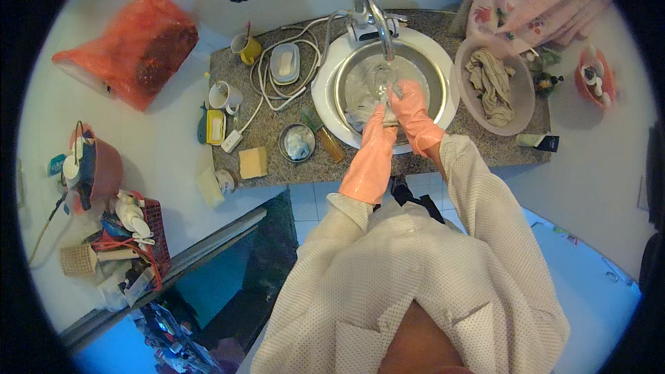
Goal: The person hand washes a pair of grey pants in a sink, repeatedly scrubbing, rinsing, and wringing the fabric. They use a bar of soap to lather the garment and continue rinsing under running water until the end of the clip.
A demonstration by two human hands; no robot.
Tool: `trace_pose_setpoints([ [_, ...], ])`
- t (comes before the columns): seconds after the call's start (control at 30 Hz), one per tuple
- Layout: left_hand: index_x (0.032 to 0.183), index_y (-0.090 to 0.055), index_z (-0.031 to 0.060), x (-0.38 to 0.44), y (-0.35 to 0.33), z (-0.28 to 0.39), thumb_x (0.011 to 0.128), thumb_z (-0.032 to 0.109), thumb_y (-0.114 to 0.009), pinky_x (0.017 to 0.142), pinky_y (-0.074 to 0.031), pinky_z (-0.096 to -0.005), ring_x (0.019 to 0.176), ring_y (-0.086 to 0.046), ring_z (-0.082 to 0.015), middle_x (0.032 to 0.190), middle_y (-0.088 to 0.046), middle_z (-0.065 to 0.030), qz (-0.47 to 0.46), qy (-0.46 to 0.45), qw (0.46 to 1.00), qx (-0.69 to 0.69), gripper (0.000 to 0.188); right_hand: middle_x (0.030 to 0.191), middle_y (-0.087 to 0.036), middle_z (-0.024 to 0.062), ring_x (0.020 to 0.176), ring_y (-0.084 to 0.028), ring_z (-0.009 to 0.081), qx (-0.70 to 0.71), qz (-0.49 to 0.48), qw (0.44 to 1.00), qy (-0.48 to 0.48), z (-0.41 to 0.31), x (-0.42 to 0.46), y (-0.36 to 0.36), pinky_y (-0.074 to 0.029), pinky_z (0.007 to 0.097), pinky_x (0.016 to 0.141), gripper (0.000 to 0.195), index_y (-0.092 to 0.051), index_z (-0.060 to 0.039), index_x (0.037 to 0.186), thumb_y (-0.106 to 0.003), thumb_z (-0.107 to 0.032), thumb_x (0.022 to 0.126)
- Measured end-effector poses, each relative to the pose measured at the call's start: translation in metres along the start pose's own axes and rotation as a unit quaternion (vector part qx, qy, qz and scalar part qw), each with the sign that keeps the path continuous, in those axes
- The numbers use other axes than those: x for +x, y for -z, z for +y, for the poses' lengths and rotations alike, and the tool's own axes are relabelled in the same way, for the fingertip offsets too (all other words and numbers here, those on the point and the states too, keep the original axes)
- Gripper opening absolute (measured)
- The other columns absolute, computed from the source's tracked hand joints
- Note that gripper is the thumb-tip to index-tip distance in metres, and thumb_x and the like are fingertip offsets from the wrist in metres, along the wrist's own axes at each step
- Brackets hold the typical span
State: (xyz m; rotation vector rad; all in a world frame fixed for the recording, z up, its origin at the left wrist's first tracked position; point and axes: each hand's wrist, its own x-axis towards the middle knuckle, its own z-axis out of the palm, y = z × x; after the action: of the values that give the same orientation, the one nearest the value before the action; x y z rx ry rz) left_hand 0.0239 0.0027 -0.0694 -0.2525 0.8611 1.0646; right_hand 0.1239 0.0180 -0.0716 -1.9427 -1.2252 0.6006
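Observation:
My left hand [380, 135] and my right hand [410, 104] wear orange rubber gloves and work over a round metal sink basin [440, 93]. Both hands grip a wet, pale grey cloth [363, 114], which lies partly in cloudy water. The fingers are close together, so the part of the cloth between them is mostly hidden. A chrome faucet [384, 31] arches over the basin, its spout just beyond my hands. Right of the sink, a pale plastic basin [526, 109] holds a twisted beige cloth [491, 85].
On the granite counter [280, 171] left of the sink lie a coiled white cable [263, 80], a soap box [285, 62], a mug [234, 96], a yellow sponge [253, 162], a small metal bowl [297, 144] and a brush [330, 144]. A tube [537, 142] lies at the right edge.

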Motion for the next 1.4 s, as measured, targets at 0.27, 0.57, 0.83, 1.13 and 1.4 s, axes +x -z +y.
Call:
trace_pose_setpoints([
  [0.27, 0.151, -0.050, 0.0040, 0.042, 0.044, 0.020, 0.111, 0.024, -0.053, 0.113, -0.049, -0.0469, 0.129, -0.060, -0.0315, 0.146, -0.058, -0.0150, -0.012, 0.044, 0.997, 0.062, 0.045, 0.116, -0.067, 0.0261, 0.119, -0.060, 0.0453, 0.023, -0.062, 0.994, 0.088, -0.048, -0.035, 0.008, -0.046, 0.0508, 0.105, 0.039, -0.072, 0.0001, 0.108, -0.075, -0.036, 0.093],
  [0.57, 0.154, -0.044, 0.0024, 0.032, 0.033, 0.026, 0.113, 0.023, -0.044, 0.117, -0.045, -0.0441, 0.135, -0.056, -0.0311, 0.151, -0.054, -0.0161, -0.180, 0.079, 0.980, -0.001, 0.046, 0.097, -0.067, 0.0286, 0.095, -0.064, 0.0471, -0.063, -0.045, 0.956, 0.283, -0.015, -0.047, -0.017, -0.049, 0.0527, 0.087, 0.031, -0.072, -0.0036, 0.100, -0.076, -0.032, 0.087],
  [0.83, 0.143, -0.051, -0.0030, 0.019, -0.025, 0.017, 0.109, 0.016, -0.058, 0.111, -0.053, -0.0526, 0.129, -0.060, -0.0357, 0.141, -0.061, -0.0197, -0.036, 0.012, 0.995, -0.095, 0.040, 0.123, -0.071, 0.0185, 0.109, -0.069, 0.0338, 0.268, -0.012, 0.963, -0.029, 0.007, 0.037, 0.031, -0.055, 0.0443, 0.091, 0.047, -0.071, -0.0058, 0.120, -0.075, -0.044, 0.093],
  [1.13, 0.149, -0.046, -0.0008, 0.018, -0.018, -0.004, 0.109, 0.024, -0.057, 0.116, -0.046, -0.0585, 0.137, -0.054, -0.0383, 0.151, -0.053, -0.0216, -0.089, 0.037, 0.994, -0.055, 0.048, 0.134, -0.064, 0.0155, 0.119, -0.066, 0.0285, 0.577, -0.227, 0.748, -0.237, 0.013, 0.032, 0.074, -0.059, 0.0382, 0.096, 0.059, -0.047, 0.0019, 0.148, -0.071, -0.014, 0.096],
  [1.4, 0.152, -0.047, 0.0073, -0.004, -0.016, -0.002, 0.100, 0.054, -0.062, 0.119, -0.043, -0.0577, 0.146, -0.046, -0.0315, 0.156, -0.050, -0.0173, -0.032, 0.255, 0.946, -0.199, 0.071, 0.132, -0.065, 0.0214, 0.119, -0.065, 0.0340, 0.430, -0.139, 0.889, -0.068, -0.046, -0.020, 0.095, -0.054, 0.0399, 0.104, 0.075, -0.049, -0.0004, 0.150, -0.078, -0.002, 0.081],
])
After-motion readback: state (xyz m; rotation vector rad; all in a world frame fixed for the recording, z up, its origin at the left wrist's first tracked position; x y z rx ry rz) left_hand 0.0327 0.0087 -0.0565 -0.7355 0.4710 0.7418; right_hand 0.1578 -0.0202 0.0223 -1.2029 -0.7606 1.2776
